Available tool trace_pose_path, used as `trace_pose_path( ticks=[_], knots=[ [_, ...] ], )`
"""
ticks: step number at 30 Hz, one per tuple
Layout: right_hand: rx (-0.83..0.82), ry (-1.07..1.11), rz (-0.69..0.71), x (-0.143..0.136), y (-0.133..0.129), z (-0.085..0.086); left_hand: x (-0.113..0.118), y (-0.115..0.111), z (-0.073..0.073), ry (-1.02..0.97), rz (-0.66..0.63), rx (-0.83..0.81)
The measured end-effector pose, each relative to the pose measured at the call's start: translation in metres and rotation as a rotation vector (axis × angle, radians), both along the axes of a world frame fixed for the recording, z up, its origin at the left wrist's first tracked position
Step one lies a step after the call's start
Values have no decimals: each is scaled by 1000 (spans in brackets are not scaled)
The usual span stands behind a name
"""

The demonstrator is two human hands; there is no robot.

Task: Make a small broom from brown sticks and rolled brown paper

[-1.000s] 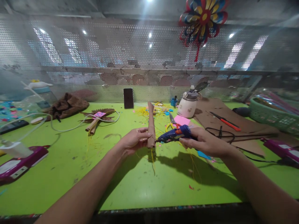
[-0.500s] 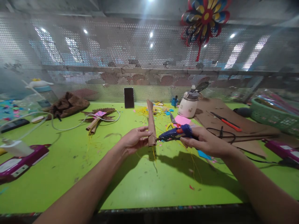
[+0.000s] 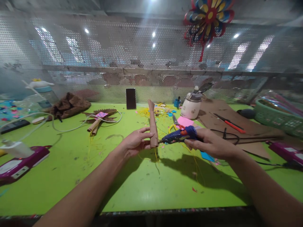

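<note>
My left hand (image 3: 137,142) pinches the lower part of a rolled brown paper tube (image 3: 153,123), which points away from me. Yellow strands (image 3: 155,155) hang from its near end. Wrapped around a dark blue glue gun (image 3: 180,135) is my right hand (image 3: 213,142); the nozzle points left, at or very close to the tube's lower right side. Whether it touches the paper I cannot tell. Behind the glue gun lie scissors (image 3: 176,123) with yellow and red handles, beside a pink paper piece (image 3: 185,122).
At left are a folded brown paper fan piece (image 3: 101,117), a white cable and a purple power strip (image 3: 23,164). A phone (image 3: 131,98) stands at the back. To the right are a white bottle (image 3: 190,106), brown paper sheets (image 3: 255,130), a red cutter (image 3: 233,125) and a green basket (image 3: 274,116).
The glue gun has shifted very slightly to the right along with my right hand. My left hand keeps its hold on the paper tube, almost unmoved.
</note>
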State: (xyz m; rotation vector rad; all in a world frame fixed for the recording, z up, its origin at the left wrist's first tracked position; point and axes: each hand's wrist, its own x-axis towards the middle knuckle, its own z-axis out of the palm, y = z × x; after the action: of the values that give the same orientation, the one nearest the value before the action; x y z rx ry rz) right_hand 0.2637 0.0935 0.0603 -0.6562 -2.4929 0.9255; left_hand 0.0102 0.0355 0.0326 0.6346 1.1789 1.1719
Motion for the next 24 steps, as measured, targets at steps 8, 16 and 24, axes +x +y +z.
trace_pose_path(
  ticks=[8,16,24],
  knots=[
    [40,-32,45,3,2,-3,0,0,-1,-27,7,13],
    [53,-17,9,1,0,0,-2,1,-2,-55,13,30],
    [76,-14,-6,2,0,-1,-1,0,-1,-52,-26,44]
  ],
)
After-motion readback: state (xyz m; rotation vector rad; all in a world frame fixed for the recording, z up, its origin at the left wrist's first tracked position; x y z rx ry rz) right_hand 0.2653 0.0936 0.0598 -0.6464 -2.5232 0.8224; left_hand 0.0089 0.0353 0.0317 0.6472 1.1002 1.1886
